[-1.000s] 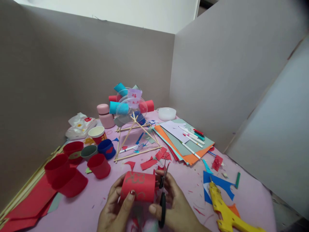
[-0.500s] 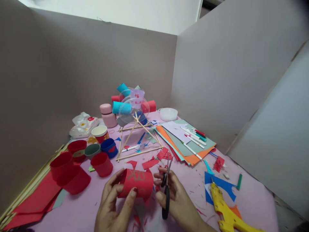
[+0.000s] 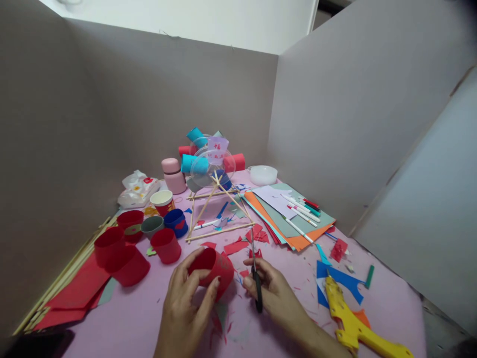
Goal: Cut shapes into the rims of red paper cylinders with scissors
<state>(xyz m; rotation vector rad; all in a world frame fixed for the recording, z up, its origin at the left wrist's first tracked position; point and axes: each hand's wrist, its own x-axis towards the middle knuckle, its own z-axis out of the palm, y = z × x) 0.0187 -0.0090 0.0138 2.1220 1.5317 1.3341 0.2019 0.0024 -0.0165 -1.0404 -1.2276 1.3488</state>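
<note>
A: Where to look for the open, curved red paper ring (image 3: 222, 271)?

B: Lower centre of frame, tilted, one mouth toward upper left. Gripped between thumb and fingers of left hand (image 3: 186, 293). Cannot tell whether touching the pink-covered surface (image 3: 130, 318).

A: And on the right?

B: Grasping black-handled metal scissors (image 3: 258, 288) in fingers of right hand (image 3: 274, 288), blades pointing up-frame, apart from ring.

A: Finished so far, judging by layout?

B: At upper centre, a wheel of clear plastic discs and coloured paper tubes (image 3: 214, 158), apparently mounted already on a pale wooden stick stand (image 3: 203, 214). Left of centre, several red cup-shaped pieces (image 3: 166, 246), seemingly formed, beside a dark-blue one with red heart (image 3: 176, 222). Plenty of cutting done, going by red paper scraps (image 3: 236, 246) mid-frame.

A: And remaining?

B: Perhaps more trimming, judging by scissors so near. Not joined to anything visible. At lower right, a yellow plastic glue gun (image 3: 345, 318), lying out of hand.
</note>
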